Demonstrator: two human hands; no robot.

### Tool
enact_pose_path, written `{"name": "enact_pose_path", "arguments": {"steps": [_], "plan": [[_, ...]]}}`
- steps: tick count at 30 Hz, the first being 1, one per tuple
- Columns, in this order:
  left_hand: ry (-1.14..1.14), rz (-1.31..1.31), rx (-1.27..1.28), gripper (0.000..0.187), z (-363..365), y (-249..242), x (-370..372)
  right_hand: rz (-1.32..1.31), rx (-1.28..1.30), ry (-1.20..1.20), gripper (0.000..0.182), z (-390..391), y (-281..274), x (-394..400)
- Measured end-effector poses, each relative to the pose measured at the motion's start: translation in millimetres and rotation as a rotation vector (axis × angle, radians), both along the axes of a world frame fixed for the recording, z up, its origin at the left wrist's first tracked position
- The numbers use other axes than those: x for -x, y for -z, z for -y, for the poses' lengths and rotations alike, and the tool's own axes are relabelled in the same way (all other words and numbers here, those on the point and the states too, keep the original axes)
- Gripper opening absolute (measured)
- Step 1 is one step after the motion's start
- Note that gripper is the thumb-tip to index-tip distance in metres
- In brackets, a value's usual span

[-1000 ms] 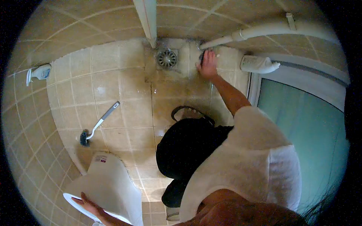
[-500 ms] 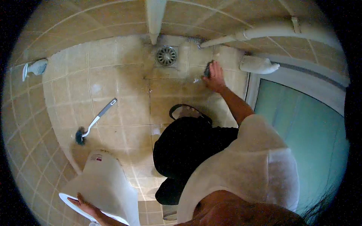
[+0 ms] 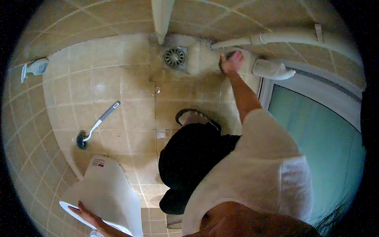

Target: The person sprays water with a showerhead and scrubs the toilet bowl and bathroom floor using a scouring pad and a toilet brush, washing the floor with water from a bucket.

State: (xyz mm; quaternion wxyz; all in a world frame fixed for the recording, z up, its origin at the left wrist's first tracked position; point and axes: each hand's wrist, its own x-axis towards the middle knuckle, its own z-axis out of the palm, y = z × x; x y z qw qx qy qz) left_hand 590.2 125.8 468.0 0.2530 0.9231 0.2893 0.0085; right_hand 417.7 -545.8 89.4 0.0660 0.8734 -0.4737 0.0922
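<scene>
My right hand point(image 3: 232, 62) is on the tiled floor near the wall, to the right of the round metal drain point(image 3: 174, 57). Its fingers are wrapped over a dark scrubbing pad point(image 3: 229, 54), which shows only in part beneath them. At the lower left, my left hand point(image 3: 86, 215) rests on the rim of the white toilet point(image 3: 106, 189), its thumb and fingers apart and nothing held.
A long-handled brush point(image 3: 99, 121) lies on the floor at the left. One bottle point(image 3: 38, 67) is by the left wall, another point(image 3: 270, 69) by the door frame. A vertical pipe point(image 3: 162, 17) comes down beside the drain. My sandalled foot point(image 3: 193, 117) is mid-floor.
My right hand has moved up and to the right across the floor with the dark pad, closer to the wall. My left hand stays on the toilet rim.
</scene>
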Motion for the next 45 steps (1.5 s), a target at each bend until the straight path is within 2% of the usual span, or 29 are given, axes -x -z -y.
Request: {"name": "enact_pose_path", "arguments": {"steps": [2, 3, 5, 6, 9, 10, 12, 13, 15, 16, 18, 19, 21, 22, 23, 25, 26, 28, 29, 31, 32, 34, 35, 37, 38, 41, 42, 43, 45], "plan": [[0.043, -0.009, -0.005, 0.067, -10, -2, -2, 0.102, -0.018, -0.417, 0.073, -17, 4, -20], [0.054, -0.007, -0.002, 0.067, -11, 2, 1, 0.104, -0.012, -0.427, 0.073, -25, -5, -9], [0.043, 0.003, -0.003, 0.067, -15, 7, 1, -0.131, -0.275, -0.660, 0.074, -60, -27, 30], [0.012, 0.015, -0.012, 0.066, -19, 4, 0, -0.123, -0.281, -0.663, 0.074, -56, -26, 26], [0.076, 0.023, 0.083, 0.065, -42, 9, 4, 0.044, -0.135, -0.147, 0.073, 1, -13, 13], [0.035, -0.031, -0.008, 0.064, -29, 6, 2, 0.035, -0.137, -0.146, 0.073, 0, -12, -5], [0.056, -0.038, -0.019, 0.064, -19, 3, 1, 0.005, -0.116, -0.285, 0.071, -22, -21, -50], [0.068, -0.029, -0.024, 0.064, -18, 2, 2, 0.004, -0.116, -0.289, 0.071, -34, -26, -34], [0.032, -0.011, -0.011, 0.063, -15, 6, 2, 0.007, -0.281, -0.727, 0.069, -53, -32, 19], [-0.001, -0.001, -0.006, 0.063, -16, 6, 2, 0.009, -0.276, -0.735, 0.069, -40, -25, 35], [0.027, 0.010, 0.008, 0.063, -23, 7, 3, 0.032, -0.138, -0.274, 0.075, -16, -12, 61], [0.073, 0.008, 0.020, 0.063, -26, 7, 3, 0.028, -0.138, -0.279, 0.075, -22, -24, 43], [0.057, 0.008, 0.023, 0.063, -14, 3, 2, -0.178, -0.547, -0.001, 0.074, -60, -62, -30], [0.040, 0.020, 0.024, 0.063, -7, 2, 3, -0.161, -0.427, -0.080, 0.073, -90, -43, -36], [0.036, 0.021, 0.021, 0.063, -2, 2, 3, -0.162, -0.430, -0.085, 0.073, -101, -46, -33], [-0.024, -0.030, -0.047, 0.063, 1, -1, 0, -0.059, -0.088, -0.498, 0.053, -116, -52, -34], [-0.011, -0.003, 0.014, 0.063, -3, 1, 1, -0.048, -0.078, -0.507, 0.053, -102, -51, -35], [0.002, 0.022, 0.047, 0.063, -10, 5, 3, -0.136, -0.539, -0.867, 0.041, -68, -57, -36], [0.027, 0.040, 0.070, 0.063, -13, 6, 3, -0.134, -0.536, -0.873, 0.041, -63, -59, -45], [0.022, 0.032, 0.055, 0.063, -4, 2, 3, -0.168, -0.796, -0.649, 0.039, -63, -86, -78], [0.023, 0.021, 0.042, 0.063, -3, 1, 4, -0.166, -0.796, -0.658, 0.039, -58, -80, -86], [0.009, 0.022, 0.071, 0.063, -6, 1, 4, 0.048, -0.153, -0.805, 0.041, -49, -64, -103], [0.003, 0.027, 0.106, 0.063, -9, 2, 4, 0.051, -0.156, -0.810, 0.041, -55, -57, -104], [-0.007, 0.042, 0.079, 0.063, -17, 6, 4, 0.070, -0.148, -0.570, 0.046, -66, -41, -114], [0.028, 0.036, 0.050, 0.063, -19, 7, 5, 0.067, -0.196, -0.325, 0.053, -82, -26, -122], [0.045, 0.050, 0.046, 0.063, -5, 3, 4, 0.112, -0.217, -0.400, 0.057, -98, 0, -140], [0.023, 0.091, 0.094, 0.063, 0, 3, 6, -0.021, -0.523, -0.533, 0.056, -106, -33, -148], [0.007, 0.100, 0.099, 0.063, -6, 5, 8, -0.019, -0.517, -0.551, 0.056, -109, -34, -141], [0.017, 0.084, 0.136, 0.062, -20, 8, 8, 0.215, -0.516, -0.860, 0.057, -115, -31, -119]]}}
